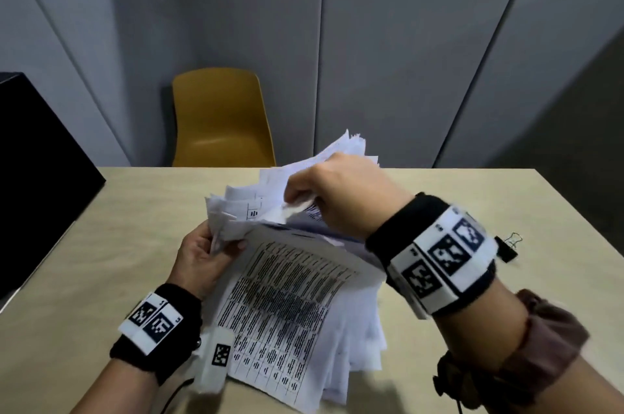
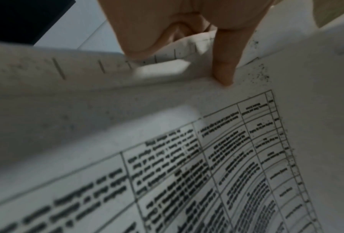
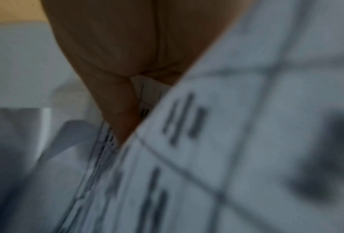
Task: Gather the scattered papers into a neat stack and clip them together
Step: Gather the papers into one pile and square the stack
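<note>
A loose pile of printed papers (image 1: 297,305) sits askew at the middle of the beige table (image 1: 101,244), its top sheet a printed table. My left hand (image 1: 206,254) grips the pile's left edge, thumb on the top sheet (image 2: 222,69). My right hand (image 1: 324,184) pinches several sheets at the far end and holds them lifted and fanned. The right wrist view shows the thumb (image 3: 119,110) against blurred papers (image 3: 226,141). A black binder clip (image 1: 508,246) lies on the table to the right, behind my right wrist.
A yellow chair (image 1: 219,116) stands past the table's far edge. A black box-like object (image 1: 33,170) stands at the left edge of the table. Grey wall panels rise behind.
</note>
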A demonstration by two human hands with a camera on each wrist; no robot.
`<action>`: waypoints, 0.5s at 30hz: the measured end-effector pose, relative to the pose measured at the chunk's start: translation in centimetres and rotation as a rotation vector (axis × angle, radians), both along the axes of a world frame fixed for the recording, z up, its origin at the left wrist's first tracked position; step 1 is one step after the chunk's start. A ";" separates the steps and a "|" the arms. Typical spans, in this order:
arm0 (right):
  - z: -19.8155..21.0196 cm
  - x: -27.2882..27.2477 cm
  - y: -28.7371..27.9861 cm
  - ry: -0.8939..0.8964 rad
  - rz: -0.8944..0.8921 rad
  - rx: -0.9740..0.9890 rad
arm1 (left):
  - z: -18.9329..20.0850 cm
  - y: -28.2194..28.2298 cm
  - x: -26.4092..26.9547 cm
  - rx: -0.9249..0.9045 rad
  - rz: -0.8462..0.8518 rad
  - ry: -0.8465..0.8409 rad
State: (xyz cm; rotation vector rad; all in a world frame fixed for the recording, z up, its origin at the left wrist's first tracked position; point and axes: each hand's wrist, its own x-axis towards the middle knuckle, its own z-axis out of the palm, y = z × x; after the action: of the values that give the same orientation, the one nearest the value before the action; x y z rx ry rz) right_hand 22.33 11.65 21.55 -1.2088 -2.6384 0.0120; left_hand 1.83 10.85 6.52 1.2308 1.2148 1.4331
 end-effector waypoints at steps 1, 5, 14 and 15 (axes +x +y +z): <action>-0.5 0.1 -0.1 0.061 -0.005 -0.009 | -0.1 -0.1 0.1 0.009 0.016 -0.010; -2.0 3.0 0.6 0.297 -0.064 0.155 | -0.3 -0.3 -0.8 0.005 0.080 -0.017; -6.5 9.3 0.2 0.850 -0.175 0.141 | -0.6 -0.6 -1.4 0.002 0.104 -0.029; -7.4 9.9 0.0 0.940 -0.177 0.097 | -0.5 -0.5 -1.4 0.000 0.110 -0.037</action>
State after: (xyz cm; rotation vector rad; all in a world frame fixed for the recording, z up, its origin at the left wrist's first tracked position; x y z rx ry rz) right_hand 32.21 11.70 14.11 -1.0394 -1.6960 0.3300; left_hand 0.39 10.32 6.00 1.1470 1.2744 1.5293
